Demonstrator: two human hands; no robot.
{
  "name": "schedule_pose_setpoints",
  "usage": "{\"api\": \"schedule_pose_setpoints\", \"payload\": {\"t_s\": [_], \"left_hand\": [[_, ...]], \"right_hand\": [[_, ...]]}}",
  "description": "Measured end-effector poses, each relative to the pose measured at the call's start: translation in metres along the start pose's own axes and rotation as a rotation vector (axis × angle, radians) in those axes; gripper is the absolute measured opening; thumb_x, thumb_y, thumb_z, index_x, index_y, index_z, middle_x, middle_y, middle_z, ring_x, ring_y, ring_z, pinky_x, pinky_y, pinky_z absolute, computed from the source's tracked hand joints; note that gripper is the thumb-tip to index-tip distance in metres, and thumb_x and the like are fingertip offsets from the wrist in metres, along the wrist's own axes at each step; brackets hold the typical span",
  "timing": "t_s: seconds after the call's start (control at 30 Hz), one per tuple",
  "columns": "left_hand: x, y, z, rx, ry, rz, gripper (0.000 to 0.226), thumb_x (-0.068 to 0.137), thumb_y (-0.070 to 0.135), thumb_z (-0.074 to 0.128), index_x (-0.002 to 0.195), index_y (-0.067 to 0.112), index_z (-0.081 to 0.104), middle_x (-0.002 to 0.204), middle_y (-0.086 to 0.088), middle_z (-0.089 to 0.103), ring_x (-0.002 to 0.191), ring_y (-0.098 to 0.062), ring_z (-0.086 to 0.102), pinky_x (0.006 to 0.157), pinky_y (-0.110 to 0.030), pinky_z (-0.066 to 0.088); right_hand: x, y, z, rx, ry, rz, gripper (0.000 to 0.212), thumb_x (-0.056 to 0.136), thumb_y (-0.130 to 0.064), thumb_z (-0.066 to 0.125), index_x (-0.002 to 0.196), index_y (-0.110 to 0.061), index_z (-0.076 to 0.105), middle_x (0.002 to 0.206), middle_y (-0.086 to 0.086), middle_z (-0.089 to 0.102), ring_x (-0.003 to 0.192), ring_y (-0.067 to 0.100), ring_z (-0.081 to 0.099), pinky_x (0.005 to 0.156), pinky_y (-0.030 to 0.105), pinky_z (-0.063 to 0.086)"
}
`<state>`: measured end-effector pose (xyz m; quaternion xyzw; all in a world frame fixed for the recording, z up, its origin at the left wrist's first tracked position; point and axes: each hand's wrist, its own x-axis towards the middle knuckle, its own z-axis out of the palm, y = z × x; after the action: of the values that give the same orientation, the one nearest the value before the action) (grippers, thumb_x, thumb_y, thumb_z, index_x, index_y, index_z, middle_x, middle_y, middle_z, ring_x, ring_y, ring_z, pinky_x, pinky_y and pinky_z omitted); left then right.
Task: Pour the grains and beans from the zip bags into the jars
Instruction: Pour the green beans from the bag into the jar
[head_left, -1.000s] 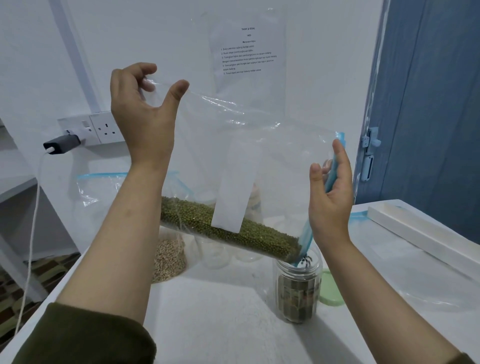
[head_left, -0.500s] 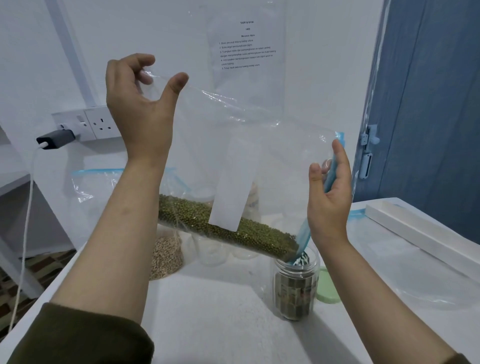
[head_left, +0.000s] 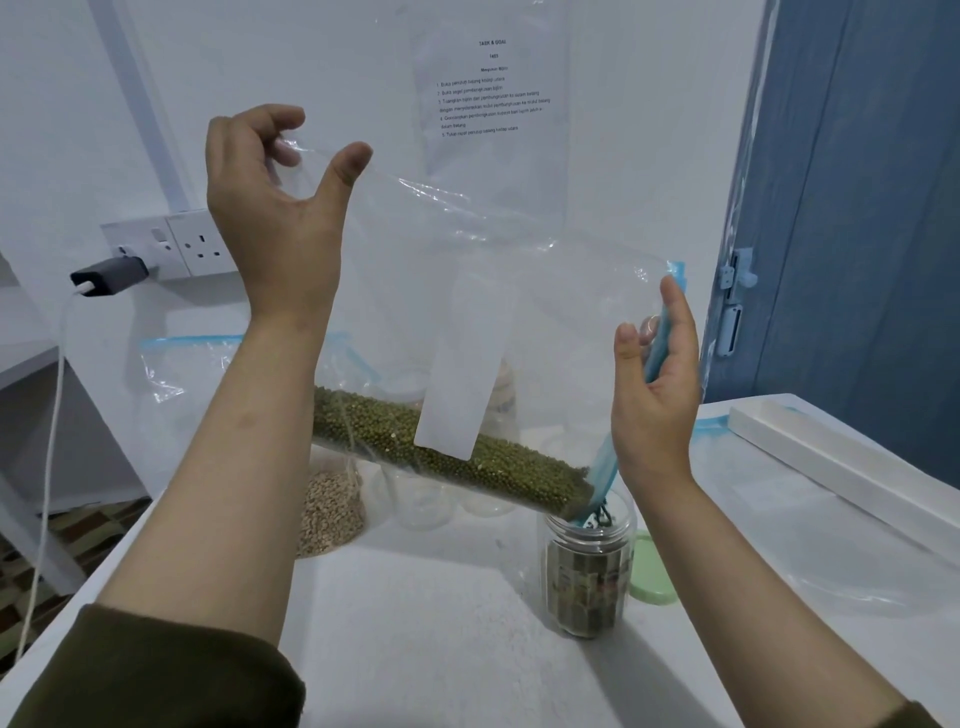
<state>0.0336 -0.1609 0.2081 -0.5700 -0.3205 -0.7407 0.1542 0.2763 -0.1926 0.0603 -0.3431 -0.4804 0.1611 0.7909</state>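
1. Pinching the bag's upper corner, the left hand (head_left: 270, 208) holds the clear zip bag (head_left: 467, 291) high, fingers curled over the film and thumb out to the side; the right hand (head_left: 652, 395) grips the blue zip edge (head_left: 657, 343) between thumb and fingers, lower down.
2. Green beans (head_left: 452, 460) lie banked along the bag's bottom fold, sloping from under the left forearm down to the mouth just below the right hand.
3. That mouth sits in the open top of the jar (head_left: 587, 566), which stands on the white table (head_left: 415, 623) directly beneath the right wrist and is partly filled.
4. Against the earlier frames, the left hand has lifted the corner higher, tilting the bag more steeply; the right hand and the jar have hardly shifted.
5. Count: two hands, one held bag, one jar being filled, one green lid (head_left: 649, 571) just right of it.
6. Behind the left forearm stands a second bag (head_left: 208, 374) holding pale grains (head_left: 327, 512); empty clear jars show blurred through the film, number unclear.
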Motion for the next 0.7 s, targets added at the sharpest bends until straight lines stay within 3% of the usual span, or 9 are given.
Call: {"api": "schedule_pose_setpoints", "payload": {"t_s": [0.13,0.27,0.53,0.7], "left_hand": [[-0.0004,0.002,-0.0003,-0.001,-0.002,0.005,0.045,0.079,0.05,0.079,0.103,0.019,0.057,0.092,0.013,0.046,0.078,0.008,0.046,0.08,-0.014,0.04],[0.0,0.0034,-0.0007,0.0,-0.008,0.012,0.044,0.08,0.049,0.079,0.103,0.019,0.056,0.091,0.013,0.046,0.078,0.009,0.046,0.079,-0.012,0.039],[0.0011,0.007,-0.0002,-0.011,-0.019,0.008,0.046,0.08,0.049,0.078,0.104,0.016,0.058,0.091,0.014,0.045,0.078,0.008,0.046,0.079,-0.011,0.038],[0.0012,0.0074,0.0006,-0.012,-0.017,0.001,0.055,0.08,0.05,0.078,0.108,0.004,0.063,0.093,0.014,0.045,0.078,0.007,0.046,0.08,-0.011,0.039]], "right_hand": [[-0.0001,0.0001,-0.0008,0.012,-0.012,-0.002,0.048,0.103,-0.025,0.054,0.148,-0.028,0.038,0.145,-0.026,0.038,0.131,-0.015,0.041,0.102,0.006,0.035],[0.0,-0.0004,-0.0008,0.013,-0.005,-0.011,0.048,0.103,-0.023,0.054,0.149,-0.025,0.038,0.149,-0.021,0.038,0.138,-0.008,0.038,0.107,0.008,0.033],[0.0006,0.0002,-0.0013,0.0,-0.007,-0.012,0.048,0.103,-0.025,0.054,0.149,-0.026,0.038,0.142,-0.031,0.037,0.126,-0.018,0.042,0.101,0.005,0.034],[0.001,0.0013,-0.0025,0.012,-0.005,-0.005,0.049,0.103,-0.025,0.054,0.15,-0.026,0.038,0.146,-0.027,0.037,0.138,-0.006,0.038,0.11,0.012,0.033]]}}
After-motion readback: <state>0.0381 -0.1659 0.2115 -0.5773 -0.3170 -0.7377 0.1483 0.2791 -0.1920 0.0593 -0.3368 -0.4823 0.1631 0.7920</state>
